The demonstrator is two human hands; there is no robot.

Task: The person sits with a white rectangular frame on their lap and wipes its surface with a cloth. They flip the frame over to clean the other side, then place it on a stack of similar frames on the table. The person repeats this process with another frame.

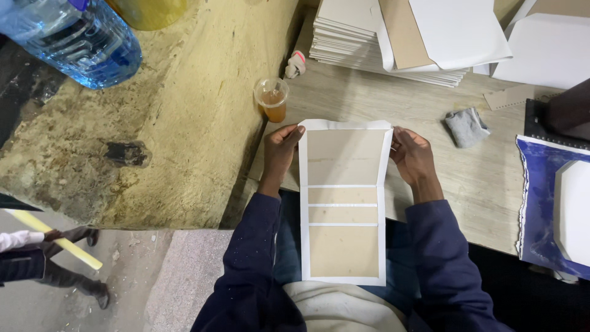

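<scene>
At the table edge, left hand (279,150) and right hand (413,155) each pinch a side flap of the cover (343,203), boards already stuck on white paper, side flaps standing up, top flap apparently not yet pressed flat, cup (271,98) nearby.

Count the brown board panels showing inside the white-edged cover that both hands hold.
4, in one column on the cover: large top panel between left hand and right hand, two narrow strips, large bottom panel. None seem hidden.
</scene>
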